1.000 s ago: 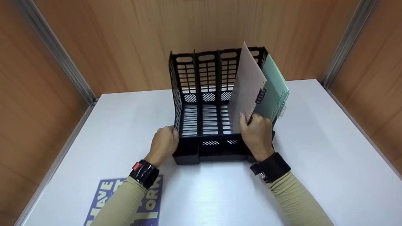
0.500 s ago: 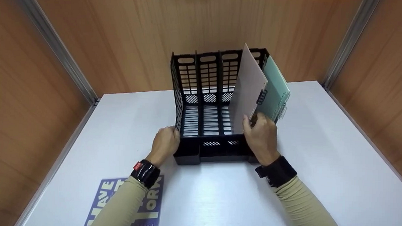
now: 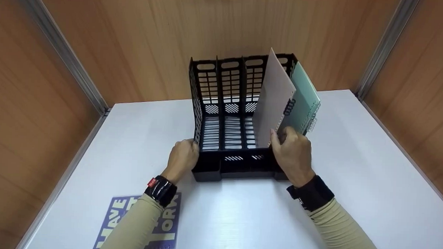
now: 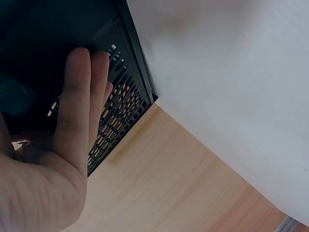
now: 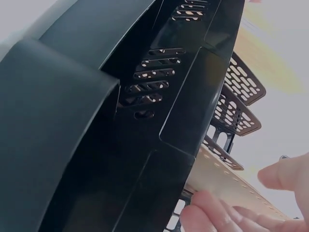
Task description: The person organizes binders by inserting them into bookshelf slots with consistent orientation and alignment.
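Note:
A black desktop file organizer (image 3: 226, 154) with upright slots stands on the white table. My left hand (image 3: 183, 156) grips its left front corner, the fingers (image 4: 75, 101) lying along the perforated side wall in the left wrist view. A pale pink notebook (image 3: 274, 97) with black coil binding stands in a slot on the right, binding toward me. My right hand (image 3: 292, 151) is at the lower part of its bound edge. In the right wrist view its thumb (image 5: 280, 174) is spread away from the fingers, with the pink notebook's edge between. A mint-green spiral notebook (image 3: 304, 96) stands just right of it.
A purple notebook (image 3: 170, 220) with large lettering lies flat at the front left, partly under the left forearm. Wooden panels (image 3: 225, 21) close in the back and both sides of the white table (image 3: 371, 163).
The right hand has shifted slightly right and toward the person, its thumb sliding off the pink notebook's cover to its edge. The notebooks and the left hand stay almost where they were.

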Available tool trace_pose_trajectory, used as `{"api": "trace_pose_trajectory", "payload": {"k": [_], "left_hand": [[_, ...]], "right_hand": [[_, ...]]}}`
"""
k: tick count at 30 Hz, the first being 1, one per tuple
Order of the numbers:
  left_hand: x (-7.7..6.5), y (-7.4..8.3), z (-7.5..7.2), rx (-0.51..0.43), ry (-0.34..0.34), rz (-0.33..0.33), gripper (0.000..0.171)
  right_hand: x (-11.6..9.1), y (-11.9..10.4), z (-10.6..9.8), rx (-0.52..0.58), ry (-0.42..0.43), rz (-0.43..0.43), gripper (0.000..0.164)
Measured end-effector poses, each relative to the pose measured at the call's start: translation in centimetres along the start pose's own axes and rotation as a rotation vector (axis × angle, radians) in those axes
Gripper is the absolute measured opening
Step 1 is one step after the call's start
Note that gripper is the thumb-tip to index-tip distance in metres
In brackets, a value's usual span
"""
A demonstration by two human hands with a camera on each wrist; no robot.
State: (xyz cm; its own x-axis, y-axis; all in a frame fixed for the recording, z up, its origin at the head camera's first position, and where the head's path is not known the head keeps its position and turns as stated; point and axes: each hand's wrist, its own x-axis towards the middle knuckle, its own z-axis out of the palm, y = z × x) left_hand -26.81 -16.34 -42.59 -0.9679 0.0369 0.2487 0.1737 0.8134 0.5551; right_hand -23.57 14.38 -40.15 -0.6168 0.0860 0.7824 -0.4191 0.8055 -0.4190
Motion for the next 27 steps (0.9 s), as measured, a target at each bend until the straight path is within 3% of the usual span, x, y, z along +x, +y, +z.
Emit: {"api": "trace_pose_trajectory", "payload": {"k": [7, 14, 27], "left_hand": [[-0.3, -0.3, 0.0, -0.037, 0.031, -0.008, 0.045], [-1.7, -1.4, -0.5, -0.083, 0.082, -0.003, 0.061], [-6.6, -3.4, -2.9, 0.125, 0.112, 0.149, 0.055]], "right_hand": [[-0.8, -0.7, -0.2, -0.025, -0.018, -0.065, 0.031], [-1.8, -2.1, 0.3, 0.005, -0.03, -0.165, 0.03], [-4.4, -5.5, 2.3, 0.095, -0.091, -0.38, 0.027]]}}
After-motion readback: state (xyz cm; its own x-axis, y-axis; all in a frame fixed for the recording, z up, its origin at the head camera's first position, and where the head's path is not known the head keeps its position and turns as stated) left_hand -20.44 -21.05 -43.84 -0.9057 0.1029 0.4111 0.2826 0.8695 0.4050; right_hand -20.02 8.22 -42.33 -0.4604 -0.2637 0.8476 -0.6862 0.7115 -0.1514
